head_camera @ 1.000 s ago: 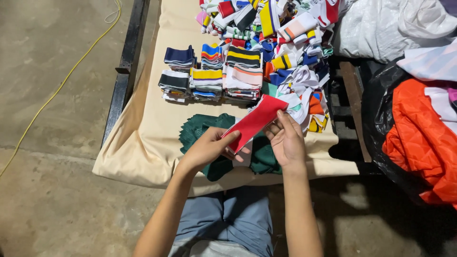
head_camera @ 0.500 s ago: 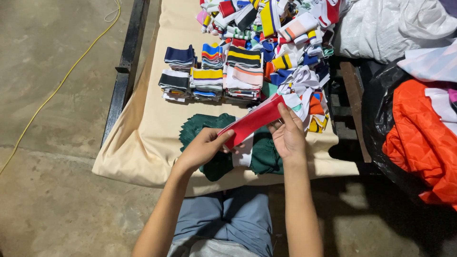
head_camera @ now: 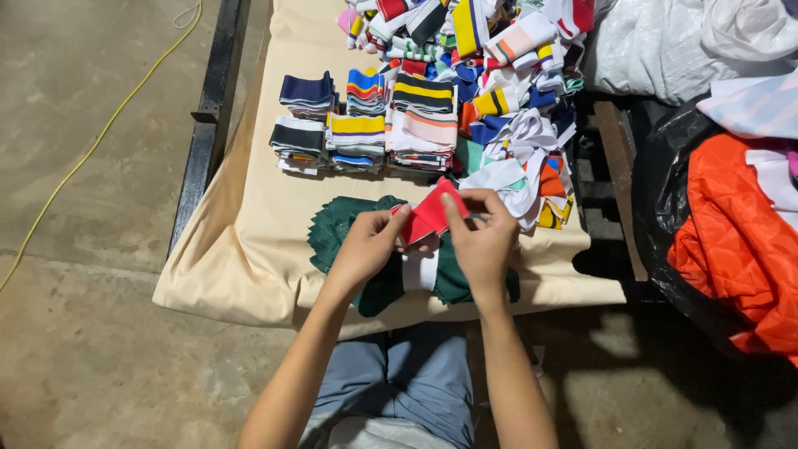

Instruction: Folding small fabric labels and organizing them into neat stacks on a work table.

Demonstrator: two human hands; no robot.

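Beige cloth-covered table (head_camera: pixel 249 249); loose heap of striped knit bands (head_camera: pixel 499 75) at far end, neat folded stacks (head_camera: pixel 366 125) beside it. Green knit pieces (head_camera: pixel 341 229) lie at near edge. Above them, left hand (head_camera: pixel 366 249) and right hand (head_camera: pixel 482 241) both pinch a folded red knit band (head_camera: pixel 432 212), fingers closed on its edges.

**Cloth-covered table and its load**

A low table draped in beige cloth (head_camera: pixel 249 249) stands on a grey concrete floor (head_camera: pixel 91 349). On it lie neat stacks of folded striped knit bands (head_camera: pixel 366 125), a loose heap of mixed-colour bands (head_camera: pixel 507 75), and a dark green knit pile (head_camera: pixel 332 233) at the near edge.
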